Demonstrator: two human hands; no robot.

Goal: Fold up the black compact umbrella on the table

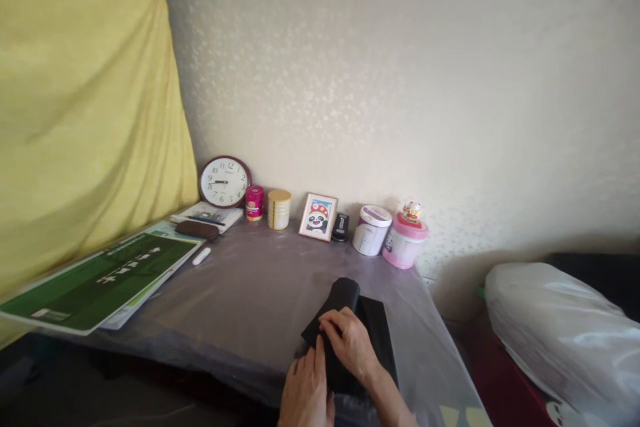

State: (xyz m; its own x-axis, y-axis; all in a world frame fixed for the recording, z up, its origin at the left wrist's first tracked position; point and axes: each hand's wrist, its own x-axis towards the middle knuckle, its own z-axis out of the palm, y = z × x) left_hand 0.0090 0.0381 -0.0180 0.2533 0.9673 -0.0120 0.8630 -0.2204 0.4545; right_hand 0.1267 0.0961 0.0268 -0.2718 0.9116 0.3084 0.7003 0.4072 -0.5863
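Observation:
A black folded piece [339, 297], which looks like cloth or a soft pouch, lies near the front right of the table. Its upper part curves over like a roll, and a flat panel spreads out to the right. My right hand [350, 343] is closed over the middle of it, thumb and index finger pinched together on the material. At its left edge, my left hand [306, 383] holds the near part, fingers pressed together and pointing away from me. Both hands hide part of the black piece, and their fingertips almost meet.
Along the wall stand a clock [225, 181], a pink can [255, 203], a yellow-lidded jar [279, 210], a framed panda picture [318, 217], a black stapler-like object [341, 227] and two tubs [371, 232]. Green booklets [115, 280] lie left; a plastic-wrapped bundle [555, 320] is right.

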